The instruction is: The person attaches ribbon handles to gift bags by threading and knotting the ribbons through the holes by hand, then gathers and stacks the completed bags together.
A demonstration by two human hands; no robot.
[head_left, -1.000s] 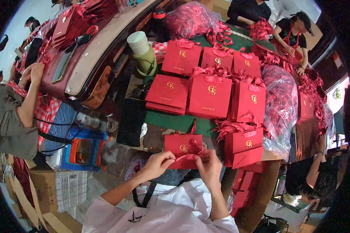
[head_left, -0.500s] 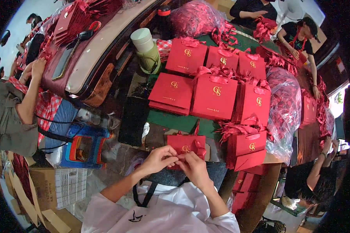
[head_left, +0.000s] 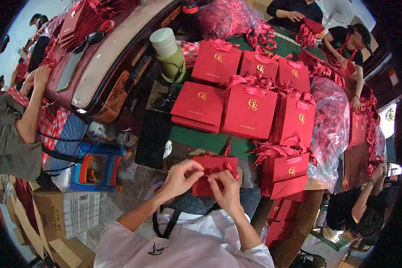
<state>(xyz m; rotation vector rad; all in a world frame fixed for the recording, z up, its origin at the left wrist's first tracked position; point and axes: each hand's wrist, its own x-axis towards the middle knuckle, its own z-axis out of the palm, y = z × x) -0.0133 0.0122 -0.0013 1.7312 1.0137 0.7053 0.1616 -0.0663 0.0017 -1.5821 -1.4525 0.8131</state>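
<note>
A small red paper gift bag (head_left: 201, 190) with a gold emblem lies in front of me, a ribbon loop standing up from its far edge. Over it, my left hand (head_left: 182, 177) has thumb and fingertips pinched together. Close by on the right, my right hand (head_left: 226, 186) pinches too, its fingertips just short of the left ones. Something thin and dark seems to run between the fingertips, too small to name. Both hands partly cover the bag. Further right stands a stack of red gift bags (head_left: 290, 174) with ribbon handles.
Rows of finished-looking red bags (head_left: 250, 111) stand beyond. A green-and-white cup (head_left: 167, 53) is at their left, a clear plastic sack of red ribbons (head_left: 328, 129) at their right. A blue stool (head_left: 98, 167) stands left. Other people handle red pieces around the tables.
My hands have drawn slightly apart, uncovering more of the bag between them. The view has shifted a little. The co-worker at the far right has lowered their head and moved their hands.
</note>
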